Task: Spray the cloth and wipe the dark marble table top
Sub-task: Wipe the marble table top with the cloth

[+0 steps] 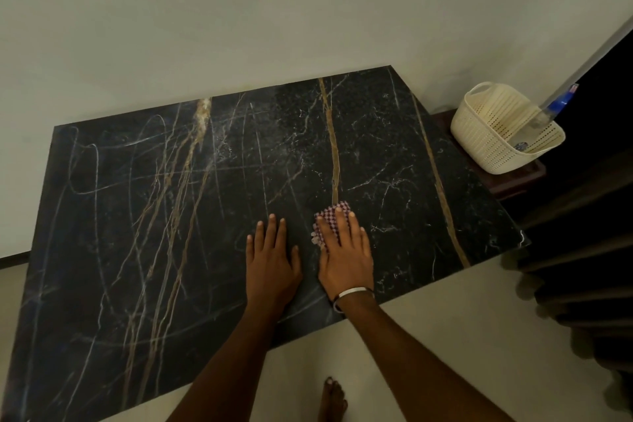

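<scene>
Right hand (346,255) is pressing the checked cloth (334,214) flat with straight fingers, near the desk's (137,216) front edge, so pressure spreads while wiping. Left hand (272,259) lies flat just beside it, empty, probably bracing. Spray bottle (551,110) sits in the basket (496,134) past the desk's right end.

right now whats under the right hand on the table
A checked cloth lies under the right hand, pressed flat on the dark marble table top. Only the cloth's far end and left edge show past the fingers; the rest is covered by the hand.
</scene>
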The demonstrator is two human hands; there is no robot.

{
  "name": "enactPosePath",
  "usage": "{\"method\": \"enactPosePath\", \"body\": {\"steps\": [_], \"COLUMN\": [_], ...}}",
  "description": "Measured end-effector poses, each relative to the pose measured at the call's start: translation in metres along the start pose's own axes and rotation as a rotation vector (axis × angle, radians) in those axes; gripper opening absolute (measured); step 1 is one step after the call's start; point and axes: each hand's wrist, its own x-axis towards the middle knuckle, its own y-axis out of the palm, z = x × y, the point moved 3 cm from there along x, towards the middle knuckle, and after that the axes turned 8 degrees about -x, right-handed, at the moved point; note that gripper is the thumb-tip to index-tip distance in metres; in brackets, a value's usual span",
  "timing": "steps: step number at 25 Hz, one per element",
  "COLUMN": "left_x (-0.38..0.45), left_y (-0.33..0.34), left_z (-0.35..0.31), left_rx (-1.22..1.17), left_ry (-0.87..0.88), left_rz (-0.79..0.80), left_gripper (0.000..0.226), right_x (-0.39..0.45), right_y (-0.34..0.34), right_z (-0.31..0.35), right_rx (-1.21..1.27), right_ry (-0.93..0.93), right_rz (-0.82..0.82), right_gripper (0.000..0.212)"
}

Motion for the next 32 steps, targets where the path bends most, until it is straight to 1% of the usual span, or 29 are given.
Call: {"method": "enactPosePath", "body": {"steps": [2, 3, 6, 9, 12, 14, 15, 18, 21, 24, 26, 29, 32], "left_x": [-0.006, -0.009, -0.018, -0.024, -0.03, -0.036, -0.039, -0.05, -0.058, -0.062, -0.069, -0.076, -0.079], "left_y": [0.001, 0.001, 0.002, 0.004, 0.006, 0.006, 0.006, 0.005, 0.004, 0.005, 0.006, 0.006, 0.007], "left_z": [0.001, 0.002, 0.007, 0.006, 0.005, 0.006, 0.007, 0.011, 0.01, 0.006, 0.007, 0.008, 0.006], "left_rx": [0.004, -0.002, -0.006, -0.003, 0.012, 0.011, 0.002, -0.002, 0.003, 0.002, 0.006, 0.002, -0.014], "left_ry": [0.004, 0.008, 0.011, 0.019, 0.02, 0.028, 0.032, 0.041, 0.03, 0.023, 0.024, 0.011, -0.004], "left_rz": [0.007, 0.009, 0.006, -0.002, 0.002, 0.011, 0.014, 0.007, 0.004, 0.021, 0.018, 0.007, -0.014], "left_gripper": [0.063, 0.063, 0.062, 0.062, 0.063, 0.063, 0.063, 0.063, 0.062, 0.062, 0.062, 0.062, 0.062], "right_x": [-0.006, -0.005, -0.001, -0.012, -0.035, -0.04, -0.039, -0.035, -0.048, -0.069, -0.074, -0.069, -0.072], "right_y": [0.001, 0.0, -0.003, -0.005, 0.002, 0.004, 0.003, -0.001, -0.003, 0.002, 0.002, -0.002, -0.008], "right_z": [-0.004, -0.012, -0.031, -0.019, 0.003, -0.003, -0.013, -0.037, -0.02, 0.007, 0.003, -0.018, -0.019], "right_rx": [-0.008, -0.003, -0.027, -0.024, -0.019, -0.029, -0.033, -0.051, -0.05, -0.039, -0.038, -0.04, -0.046], "right_ry": [-0.075, -0.07, 0.051, 0.12, 0.001, -0.07, -0.051, 0.088, 0.148, 0.022, -0.044, 0.025, 0.119], "right_rz": [0.014, 0.028, 0.059, 0.061, 0.026, 0.013, 0.013, 0.031, 0.03, -0.002, 0.0, 0.041, 0.063], "right_gripper": [0.063, 0.062, 0.06, 0.063, 0.064, 0.063, 0.062, 0.06, 0.063, 0.064, 0.063, 0.062, 0.062]}}
